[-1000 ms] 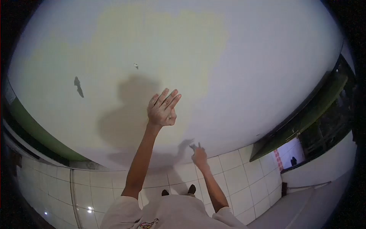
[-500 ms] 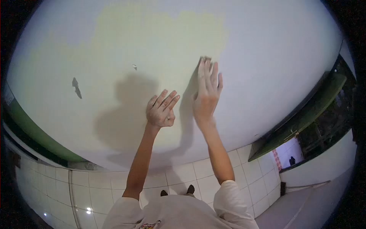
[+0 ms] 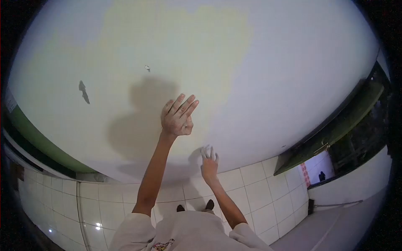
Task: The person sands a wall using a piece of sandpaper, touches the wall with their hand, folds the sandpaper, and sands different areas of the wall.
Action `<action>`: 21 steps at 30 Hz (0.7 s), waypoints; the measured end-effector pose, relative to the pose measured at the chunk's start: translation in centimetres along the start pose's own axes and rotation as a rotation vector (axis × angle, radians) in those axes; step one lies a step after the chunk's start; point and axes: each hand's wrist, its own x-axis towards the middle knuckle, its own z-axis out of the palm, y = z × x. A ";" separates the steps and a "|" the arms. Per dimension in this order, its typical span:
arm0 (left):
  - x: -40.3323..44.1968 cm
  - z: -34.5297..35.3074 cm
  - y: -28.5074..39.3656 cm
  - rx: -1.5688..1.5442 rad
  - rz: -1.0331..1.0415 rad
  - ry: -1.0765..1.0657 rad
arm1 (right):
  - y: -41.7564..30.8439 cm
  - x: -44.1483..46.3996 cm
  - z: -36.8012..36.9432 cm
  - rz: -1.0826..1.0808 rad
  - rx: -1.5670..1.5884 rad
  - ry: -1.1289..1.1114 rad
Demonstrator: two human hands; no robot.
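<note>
In the head view a wall (image 3: 284,79) with a pale yellowish patch over whitish paint fills the upper part. My left hand (image 3: 178,116) rests near its middle, fingers stretched and apart, thumb tucked toward the palm. Lower and to the right, my right hand (image 3: 209,165) reaches toward the bottom of the wall. Its spread fingers look whitened; whether anything thin lies beneath them I cannot make out. A small chipped spot (image 3: 147,68) and a grey, elongated mark (image 3: 84,92) show on the wall, left of my hands.
White floor tiles (image 3: 259,201) run along the wall's foot, my dark-shod feet on them. A dark green door or shutter (image 3: 335,125) stands at the right beside an opening. Green trim (image 3: 46,144) borders the left side.
My right hand has come down the wall from above my left hand to near its foot. A greyish-brown patch at its fingertips no longer shows. My left hand has hardly moved.
</note>
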 end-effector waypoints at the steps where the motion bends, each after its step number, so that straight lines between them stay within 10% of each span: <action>1: 0.2 -0.1 0.0 -0.012 -0.007 0.007 | 0.4 -0.7 0.2 0.002 0.002 0.006; 4: 0.2 0.0 -0.2 -0.012 -0.015 0.010 | 1.1 -0.9 -1.6 0.136 0.126 -0.246; 13: 0.3 -0.2 -0.1 -0.025 -0.009 0.023 | -3.5 10.4 -29.8 -0.262 0.324 0.841; 21: 0.2 -0.2 -0.2 -0.034 -0.011 0.017 | -5.7 17.2 -26.0 -0.220 -0.005 0.937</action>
